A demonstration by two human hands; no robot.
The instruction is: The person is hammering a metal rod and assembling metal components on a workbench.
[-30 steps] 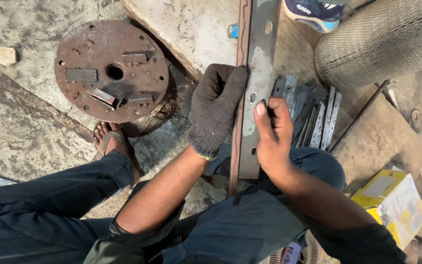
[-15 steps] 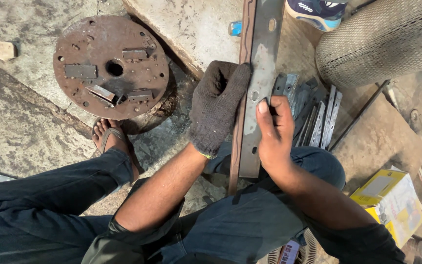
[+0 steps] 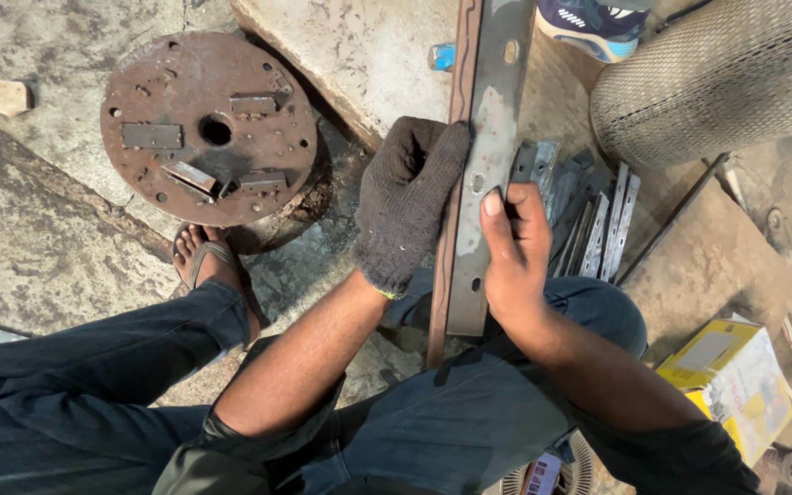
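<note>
Left hand: the left hand (image 3: 407, 203) wears a dark knitted work glove with a coarse weave and a pale cuff edge; it lies flat, palm down, against the left edge of the long flat grey steel bar (image 3: 488, 137), fingers curled over that edge and pressing rather than closed round it.
Right hand: the bare right hand (image 3: 512, 252) rests on the bar's right side, thumb laid up along the metal face, fingers wrapped over the right edge, so it clasps the bar.
Bar: a straight strip of dull, scuffed steel with small round holes along its middle line; a thinner rusty brown strip (image 3: 451, 183) runs just beside its left edge. Its near end lies over the person's knee in blue denim; its far end reaches the top edge of the view, across a pale concrete slab (image 3: 359, 55).
Beside the bar: a heap of short grey metal strips (image 3: 588, 215), flat and slotted, lies just right of the right hand on the floor.
Left of the slab: a round rusty iron disc (image 3: 208, 128), pitted, with a centre hole and small rectangular plates on it, lies on the rough stone floor.
Right side: a woven mesh cylinder (image 3: 717, 78) and a yellow cardboard box (image 3: 731, 376).
</note>
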